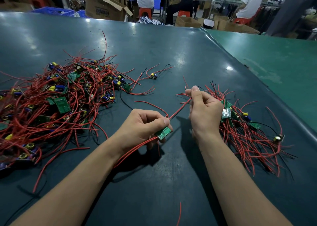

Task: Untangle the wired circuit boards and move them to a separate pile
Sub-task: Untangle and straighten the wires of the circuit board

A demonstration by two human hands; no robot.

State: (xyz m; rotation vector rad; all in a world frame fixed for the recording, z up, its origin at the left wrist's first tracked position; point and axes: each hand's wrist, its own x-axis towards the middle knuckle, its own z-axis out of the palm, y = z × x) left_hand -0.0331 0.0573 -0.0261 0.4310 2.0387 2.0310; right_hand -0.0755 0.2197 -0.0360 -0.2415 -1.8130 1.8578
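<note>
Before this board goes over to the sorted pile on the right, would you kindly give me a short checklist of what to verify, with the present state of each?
1. Left hand grips the green board: ok.
2. Right hand pinches the board's red and black leads: ok.
3. Leads stretched straight between the hands, no loop: ok.
4. Trailing red wires below the left hand free of the tangled pile: cannot tell.
5. Sorted pile lies beside the right hand: ok.
</note>
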